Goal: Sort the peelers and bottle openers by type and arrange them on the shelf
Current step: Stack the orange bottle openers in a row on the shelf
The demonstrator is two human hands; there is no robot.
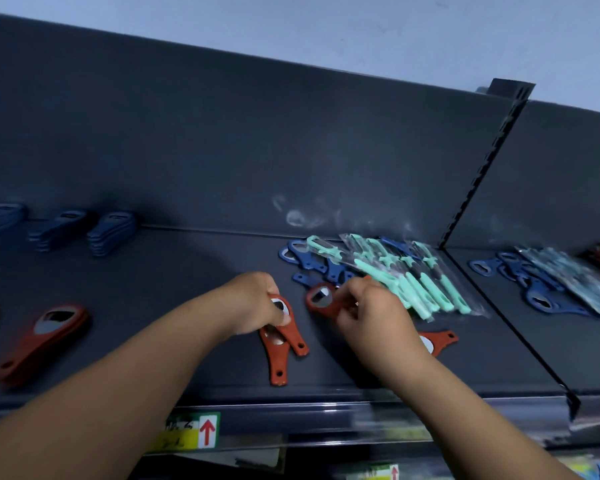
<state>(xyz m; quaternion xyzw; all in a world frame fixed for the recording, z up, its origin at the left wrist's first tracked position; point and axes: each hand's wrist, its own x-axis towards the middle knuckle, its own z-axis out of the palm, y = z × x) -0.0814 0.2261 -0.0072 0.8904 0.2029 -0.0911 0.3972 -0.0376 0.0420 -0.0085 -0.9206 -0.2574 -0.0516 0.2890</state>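
While L hand (253,303) grips 2 red openers (286,336), R hand (371,317) pinches 3rd opener (321,301).

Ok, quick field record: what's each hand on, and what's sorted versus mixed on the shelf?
left hand: grips two overlapping red bottle openers
right hand: pinches a third red opener
sorted: red opener stack front left; blue opener stacks back left
mixed: blue openers under packaged teal peelers
loose: red opener beside right wrist
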